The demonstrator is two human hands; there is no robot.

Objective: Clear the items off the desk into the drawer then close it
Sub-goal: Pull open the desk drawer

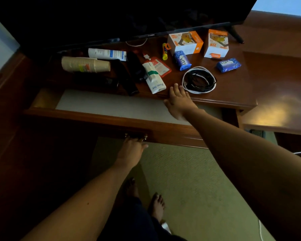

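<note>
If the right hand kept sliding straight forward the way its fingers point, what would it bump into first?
The right hand points up the desk, between the white tube and the coiled cable. Probably the blue soap bar first, though it might brush the coil.

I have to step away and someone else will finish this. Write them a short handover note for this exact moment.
Left hand grips the drawer handle; the drawer is pulled open, nothing visible inside. Right hand is open, fingertips on the desk edge between the white tube and the coiled cables. Cups, soaps, boxes and the rest are on the desk.
Done: drawer opened. Left: move everything in, then close it.
</note>
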